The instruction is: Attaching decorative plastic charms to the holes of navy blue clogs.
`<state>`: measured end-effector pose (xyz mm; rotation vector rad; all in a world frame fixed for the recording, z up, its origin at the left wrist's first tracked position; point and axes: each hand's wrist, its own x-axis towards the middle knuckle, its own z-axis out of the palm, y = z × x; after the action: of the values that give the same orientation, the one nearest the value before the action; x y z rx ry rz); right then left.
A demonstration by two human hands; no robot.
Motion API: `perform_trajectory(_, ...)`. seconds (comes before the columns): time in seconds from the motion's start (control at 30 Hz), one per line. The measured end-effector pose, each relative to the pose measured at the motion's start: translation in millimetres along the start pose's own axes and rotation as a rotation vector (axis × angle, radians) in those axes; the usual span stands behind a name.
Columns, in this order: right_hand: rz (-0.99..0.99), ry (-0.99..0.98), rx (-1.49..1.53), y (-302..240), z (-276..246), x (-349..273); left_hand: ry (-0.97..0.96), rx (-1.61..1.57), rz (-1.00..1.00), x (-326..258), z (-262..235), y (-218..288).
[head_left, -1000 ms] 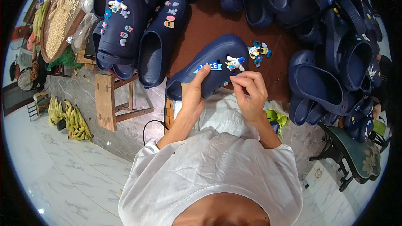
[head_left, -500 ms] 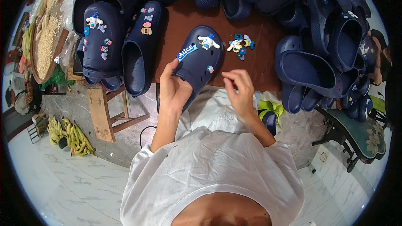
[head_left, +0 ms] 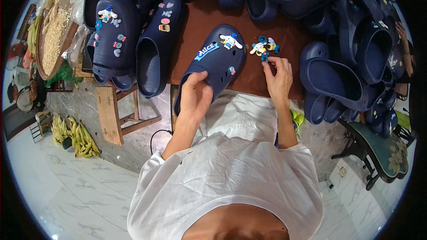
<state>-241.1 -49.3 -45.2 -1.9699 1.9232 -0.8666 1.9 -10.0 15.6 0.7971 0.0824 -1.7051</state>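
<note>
- Left hand (head_left: 195,95) grips the heel end of a navy clog (head_left: 213,64) lying on the brown table (head_left: 200,18).
- Right hand (head_left: 279,78) pinches a small blue charm (head_left: 265,57) beside the loose charms (head_left: 263,45).
- Decorated clogs (head_left: 113,35) lie farther left.

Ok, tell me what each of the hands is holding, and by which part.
The left hand grips the navy clog at its heel opening. The right hand pinches a small blue charm between its fingertips.

My left hand (head_left: 195,95) holds a navy clog (head_left: 213,64) with a blue-and-white charm (head_left: 231,41); right of it, multicoloured charms (head_left: 263,46) on the brown table (head_left: 200,18).
</note>
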Motion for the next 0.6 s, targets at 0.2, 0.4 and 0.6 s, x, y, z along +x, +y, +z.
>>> perform_trajectory(0.2, -0.079, -0.003, -0.042, -1.1, -2.6, 0.5, 0.042, 0.458, 0.085, -12.5, -3.4, -0.6)
perform_trajectory(0.4, -0.001, -0.061, 0.111, -11.2, -11.8, -7.0, -0.005, 0.705, 0.159, -16.8, -12.8, -6.4)
perform_trajectory(0.6, 0.220, -0.226, 0.782, -51.4, 2.4, -35.3, -0.058, 0.733, 0.205, -13.8, -15.1, -9.2)
